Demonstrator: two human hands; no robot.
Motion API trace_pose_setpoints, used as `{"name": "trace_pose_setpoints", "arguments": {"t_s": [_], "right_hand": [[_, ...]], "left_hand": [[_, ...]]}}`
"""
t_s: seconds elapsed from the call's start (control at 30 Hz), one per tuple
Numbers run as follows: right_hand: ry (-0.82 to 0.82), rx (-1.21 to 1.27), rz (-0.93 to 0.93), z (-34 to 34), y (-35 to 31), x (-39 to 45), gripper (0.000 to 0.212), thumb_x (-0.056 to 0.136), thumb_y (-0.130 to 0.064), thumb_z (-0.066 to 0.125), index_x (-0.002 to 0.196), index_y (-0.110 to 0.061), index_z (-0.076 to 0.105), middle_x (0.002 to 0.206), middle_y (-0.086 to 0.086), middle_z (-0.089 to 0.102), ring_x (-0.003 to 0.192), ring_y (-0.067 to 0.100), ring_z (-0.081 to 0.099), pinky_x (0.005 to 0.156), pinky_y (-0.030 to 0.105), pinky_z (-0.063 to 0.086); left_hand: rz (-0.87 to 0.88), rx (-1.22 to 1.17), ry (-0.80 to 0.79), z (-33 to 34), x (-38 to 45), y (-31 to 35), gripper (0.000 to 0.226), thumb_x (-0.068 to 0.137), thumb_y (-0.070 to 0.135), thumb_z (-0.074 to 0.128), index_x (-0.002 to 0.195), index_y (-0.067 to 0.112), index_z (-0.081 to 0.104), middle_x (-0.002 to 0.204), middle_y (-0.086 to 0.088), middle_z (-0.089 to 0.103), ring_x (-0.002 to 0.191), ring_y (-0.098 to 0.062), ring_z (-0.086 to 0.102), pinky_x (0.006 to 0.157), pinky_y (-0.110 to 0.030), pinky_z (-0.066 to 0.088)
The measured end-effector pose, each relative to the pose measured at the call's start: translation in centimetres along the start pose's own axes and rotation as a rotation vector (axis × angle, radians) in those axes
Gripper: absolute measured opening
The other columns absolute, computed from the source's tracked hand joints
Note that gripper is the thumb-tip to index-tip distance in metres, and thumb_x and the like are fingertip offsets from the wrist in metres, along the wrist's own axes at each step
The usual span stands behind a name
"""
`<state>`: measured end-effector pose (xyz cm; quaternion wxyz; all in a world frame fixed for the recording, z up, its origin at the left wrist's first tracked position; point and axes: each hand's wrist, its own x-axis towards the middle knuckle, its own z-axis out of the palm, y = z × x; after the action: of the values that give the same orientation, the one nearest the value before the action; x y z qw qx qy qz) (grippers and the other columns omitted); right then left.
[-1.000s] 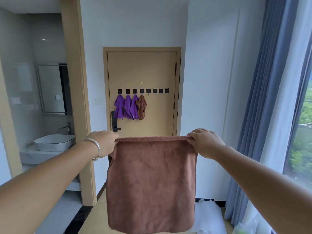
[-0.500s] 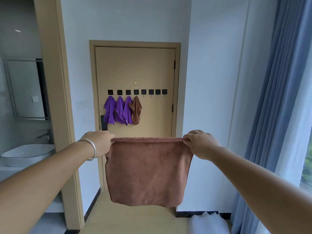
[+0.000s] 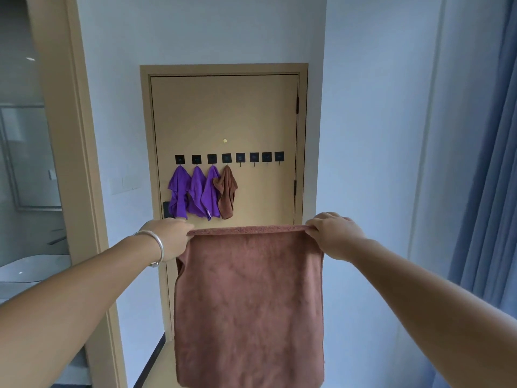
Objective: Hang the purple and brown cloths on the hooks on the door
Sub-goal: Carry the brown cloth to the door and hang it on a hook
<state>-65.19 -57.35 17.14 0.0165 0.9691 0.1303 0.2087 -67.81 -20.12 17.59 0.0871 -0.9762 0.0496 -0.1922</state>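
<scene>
Trouble ahead could be the wide brown cloth (image 3: 249,303) sliding off a hook (image 3: 240,158) if it's hung by a flat edge, not a bunched corner. Left hand (image 3: 170,239) and right hand (image 3: 333,236) reach forward at chest height, each pinching a top corner, cloth stretched flat between them, well short of the door (image 3: 223,113).

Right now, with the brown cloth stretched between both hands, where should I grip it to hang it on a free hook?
Probably one top corner of the brown cloth, pinched from above beside the right hand. The top hem is taut and level, the rest hangs flat, and the free hooks lie toward the right.
</scene>
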Motion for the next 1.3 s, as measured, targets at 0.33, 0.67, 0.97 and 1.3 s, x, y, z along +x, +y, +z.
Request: {"name": "trace_pose_setpoints", "arguments": {"t_s": [0.33,0.67,0.97,1.3], "right_hand": [[0.011,0.025,-0.045,3.7,5.0,11.0,0.043,0.101,-0.048,0.022,0.119,-0.030,0.057,0.119,-0.006,0.055,0.121,0.018,0.044,0.099,0.035,0.036],[-0.015,0.009,-0.044,9.5,4.4,21.3,0.036,0.102,-0.045,0.025,0.103,-0.027,0.056,0.112,-0.005,0.053,0.117,0.018,0.044,0.096,0.034,0.038],[0.001,-0.017,-0.013,13.3,1.2,35.2,0.042,0.102,-0.048,0.023,0.125,-0.032,0.054,0.120,-0.006,0.053,0.121,0.016,0.043,0.097,0.035,0.037],[0.011,-0.033,0.021,18.3,-0.3,46.5,0.042,0.102,-0.047,0.025,0.127,-0.031,0.055,0.124,-0.006,0.053,0.122,0.016,0.042,0.097,0.033,0.037]], "left_hand": [[-0.008,0.012,0.006,2.6,10.8,1.0,0.031,0.098,0.028,0.031,0.101,0.034,0.060,0.099,0.008,0.063,0.088,-0.017,0.059,0.074,-0.033,0.049],[0.009,0.059,-0.020,8.4,21.0,-2.3,0.025,0.099,0.024,0.033,0.093,0.020,0.057,0.093,0.004,0.061,0.085,-0.018,0.059,0.073,-0.032,0.047],[0.037,-0.001,0.057,13.9,33.5,-10.1,0.029,0.101,0.029,0.033,0.074,0.024,0.044,0.082,0.004,0.057,0.076,-0.017,0.058,0.069,-0.033,0.048],[0.063,-0.041,0.037,19.4,45.1,-15.6,0.032,0.101,0.031,0.034,0.070,0.028,0.039,0.078,0.005,0.055,0.071,-0.015,0.055,0.068,-0.032,0.045]]}}
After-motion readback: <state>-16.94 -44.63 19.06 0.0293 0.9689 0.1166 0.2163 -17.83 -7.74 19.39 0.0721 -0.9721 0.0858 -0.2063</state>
